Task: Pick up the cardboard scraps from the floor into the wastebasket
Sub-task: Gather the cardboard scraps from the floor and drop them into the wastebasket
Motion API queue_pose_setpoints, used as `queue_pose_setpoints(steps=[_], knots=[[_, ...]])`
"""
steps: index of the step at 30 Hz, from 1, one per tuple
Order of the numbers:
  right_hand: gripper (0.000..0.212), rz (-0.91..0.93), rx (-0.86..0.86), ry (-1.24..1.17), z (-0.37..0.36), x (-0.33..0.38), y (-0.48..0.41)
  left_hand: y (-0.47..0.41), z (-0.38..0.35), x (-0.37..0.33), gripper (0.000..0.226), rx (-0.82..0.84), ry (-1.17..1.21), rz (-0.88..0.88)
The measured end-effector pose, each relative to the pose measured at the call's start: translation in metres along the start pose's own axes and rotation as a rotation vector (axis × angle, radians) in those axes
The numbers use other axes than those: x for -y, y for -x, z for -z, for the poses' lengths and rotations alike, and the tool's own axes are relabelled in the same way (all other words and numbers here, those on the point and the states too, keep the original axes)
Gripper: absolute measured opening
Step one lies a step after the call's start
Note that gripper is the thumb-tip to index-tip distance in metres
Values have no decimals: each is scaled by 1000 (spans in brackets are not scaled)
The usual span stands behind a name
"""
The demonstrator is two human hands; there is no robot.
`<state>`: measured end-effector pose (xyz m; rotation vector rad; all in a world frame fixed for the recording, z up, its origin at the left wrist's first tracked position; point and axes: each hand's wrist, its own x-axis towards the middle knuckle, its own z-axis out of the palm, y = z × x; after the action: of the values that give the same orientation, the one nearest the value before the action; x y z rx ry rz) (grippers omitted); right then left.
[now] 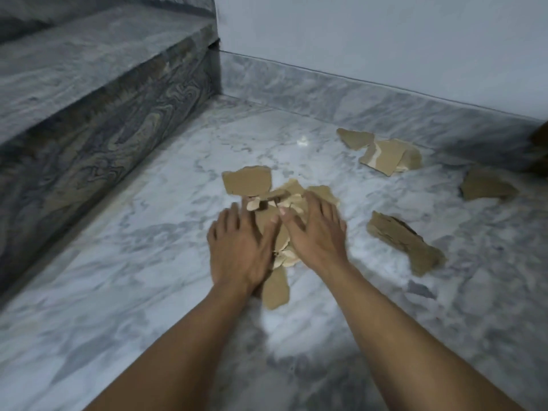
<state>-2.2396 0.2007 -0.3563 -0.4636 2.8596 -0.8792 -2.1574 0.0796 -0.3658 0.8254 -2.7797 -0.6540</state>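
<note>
Cardboard scraps (278,209) heaped between left hand (237,250), right hand (314,232); fingers (296,223) splayed flat.

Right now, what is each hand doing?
Left hand: open, fingers spread, flat on the cardboard pile.
Right hand: open, fingers spread, on the same pile; nothing lifted.

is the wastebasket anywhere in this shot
No, only the grey marble floor, scattered brown cardboard scraps and both hands, left hand and right hand, show.
</note>
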Motion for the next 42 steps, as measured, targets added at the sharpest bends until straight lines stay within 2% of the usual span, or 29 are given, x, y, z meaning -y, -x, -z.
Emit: queue_pose_setpoints(steps=[3,7,9,12,16,19,21,24,31,37,39,42], knots=[[54,-60,-39,-152,-11,21,17,6,0,-1,64,-35,54,23],[48,-268,5,-478,0,33,37,23,7,-14,45,-52,297,24],[46,-355,-24,-598,5,36,48,29,13,-24,41,-49,457,97],[44,-461,-47,-629,10,35,71,44,17,-36,33,-25,653,203],[40,-447,-150,-719,31,17,102,76,21,-61,26,-28,921,283],[37,-470,-222,-887,61,1,118,97,27,-87,27,-39,1001,244],[37,-439,-265,-918,87,-7,130,112,34,-111,35,-28,1060,188],[39,-355,-293,-869,144,-16,147,131,57,-158,50,77,1150,136],[39,-231,-516,-565,341,-56,197,175,105,-327,53,305,1223,-128],[37,-303,-750,-262,493,-134,282,264,126,-481,57,660,1193,-331],[38,-360,-806,-243,521,-165,307,291,124,-515,56,769,1124,-387],[44,-485,-824,-269,541,-203,336,321,108,-550,41,854,994,-459]])
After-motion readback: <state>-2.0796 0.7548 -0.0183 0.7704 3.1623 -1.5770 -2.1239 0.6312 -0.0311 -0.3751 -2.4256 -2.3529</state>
